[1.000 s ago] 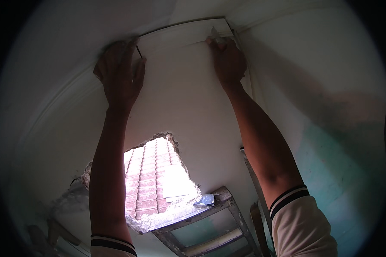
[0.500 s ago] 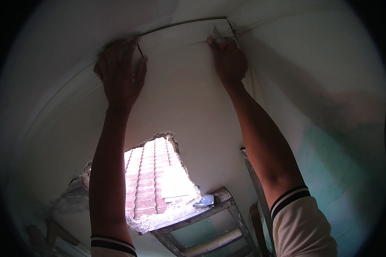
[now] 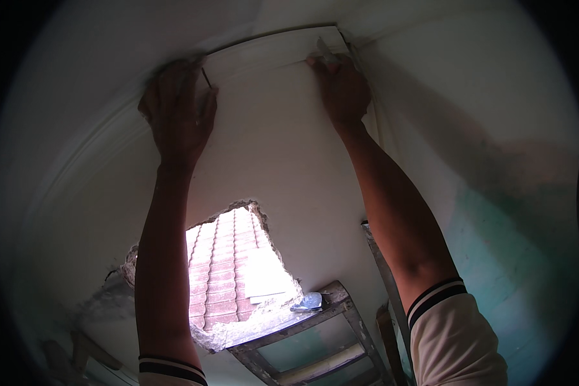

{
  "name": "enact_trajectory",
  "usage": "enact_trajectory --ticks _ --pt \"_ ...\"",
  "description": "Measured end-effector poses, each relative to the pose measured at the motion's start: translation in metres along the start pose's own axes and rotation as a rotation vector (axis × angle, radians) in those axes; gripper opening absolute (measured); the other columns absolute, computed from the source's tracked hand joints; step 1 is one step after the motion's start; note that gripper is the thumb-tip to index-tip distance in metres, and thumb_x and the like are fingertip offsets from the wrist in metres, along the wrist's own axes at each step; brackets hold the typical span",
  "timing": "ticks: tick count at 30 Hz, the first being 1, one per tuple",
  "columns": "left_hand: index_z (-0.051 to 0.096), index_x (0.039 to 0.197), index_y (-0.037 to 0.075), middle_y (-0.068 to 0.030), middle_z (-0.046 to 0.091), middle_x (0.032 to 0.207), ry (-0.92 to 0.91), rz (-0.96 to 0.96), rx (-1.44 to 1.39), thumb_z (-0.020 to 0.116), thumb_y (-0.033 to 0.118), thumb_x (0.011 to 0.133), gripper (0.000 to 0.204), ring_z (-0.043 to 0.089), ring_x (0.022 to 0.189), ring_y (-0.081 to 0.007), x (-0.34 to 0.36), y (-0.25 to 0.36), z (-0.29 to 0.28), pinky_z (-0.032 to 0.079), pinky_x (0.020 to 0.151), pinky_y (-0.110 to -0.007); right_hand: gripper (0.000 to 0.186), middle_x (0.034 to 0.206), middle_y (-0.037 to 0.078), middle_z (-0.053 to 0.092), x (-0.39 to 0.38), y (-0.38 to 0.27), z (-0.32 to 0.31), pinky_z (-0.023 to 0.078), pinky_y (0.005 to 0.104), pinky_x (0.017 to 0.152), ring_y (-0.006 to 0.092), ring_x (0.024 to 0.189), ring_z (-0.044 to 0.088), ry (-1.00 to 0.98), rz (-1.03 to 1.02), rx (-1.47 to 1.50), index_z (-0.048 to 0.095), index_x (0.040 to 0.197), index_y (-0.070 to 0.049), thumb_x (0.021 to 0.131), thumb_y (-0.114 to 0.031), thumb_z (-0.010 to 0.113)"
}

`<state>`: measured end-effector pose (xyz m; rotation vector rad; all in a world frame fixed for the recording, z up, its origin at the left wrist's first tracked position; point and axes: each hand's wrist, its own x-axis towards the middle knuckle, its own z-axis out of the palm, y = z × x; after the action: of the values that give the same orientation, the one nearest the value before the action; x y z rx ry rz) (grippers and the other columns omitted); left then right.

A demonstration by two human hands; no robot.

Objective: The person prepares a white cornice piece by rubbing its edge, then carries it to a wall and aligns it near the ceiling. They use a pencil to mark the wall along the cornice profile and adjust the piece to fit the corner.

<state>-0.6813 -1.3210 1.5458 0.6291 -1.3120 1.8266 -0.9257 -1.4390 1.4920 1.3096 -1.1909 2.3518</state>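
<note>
Both arms reach up to a pale cornice strip (image 3: 264, 53) where the wall meets the ceiling. My left hand (image 3: 179, 112) is pressed on the strip's left part, its fingers stretched upward and the thumb apart. Beside that thumb, a short dark slit (image 3: 206, 78) runs down across the strip. Near the strip's right end, my right hand (image 3: 345, 89) is closed around a thin grey blade (image 3: 323, 47), like a putty knife, with its tip pointing up. Its handle is hidden in the fist. A dark gap shows above the strip's upper edge.
Below my hands is a rough-edged hole in the wall (image 3: 271, 239), with red roof tiles (image 3: 219, 270) outside. A worn wooden ladder-like frame (image 3: 289, 340) stands under it, with a small blue object (image 3: 307, 302) by its top. The right wall (image 3: 495, 225) is patchy green.
Both hands stay at the cornice strip with nearly the same hold. The view has shifted very slightly.
</note>
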Motion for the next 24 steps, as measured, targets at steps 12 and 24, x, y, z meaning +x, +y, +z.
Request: enact_trajectory --ticks 12,24 --pt "0.064 0.137 0.016 -0.0085 0.062 0.129 0.024 0.02 -0.043 0.084 0.025 0.083 0.059 0.056 0.124 -0.0288 0.002 0.0 -0.002 0.038 0.106 -0.048 0.057 0.089 0.009 0.077 0.001 0.001 0.001 0.055 0.0465 0.084 0.0313 0.087 0.075 -0.043 0.006 0.003 0.072 0.098 -0.007 0.088 -0.063 0.072" --pt "0.063 0.135 0.017 -0.0074 0.061 0.13 0.03 0.002 -0.025 0.084 0.031 0.083 0.058 0.054 0.125 -0.029 0.001 -0.002 0.001 0.036 0.104 -0.049 0.06 0.086 0.013 0.076 0.003 0.003 0.001 0.056 0.0473 0.08 0.0351 0.084 0.074 -0.045 -0.017 0.021 0.071 0.097 -0.006 0.089 -0.065 0.068"
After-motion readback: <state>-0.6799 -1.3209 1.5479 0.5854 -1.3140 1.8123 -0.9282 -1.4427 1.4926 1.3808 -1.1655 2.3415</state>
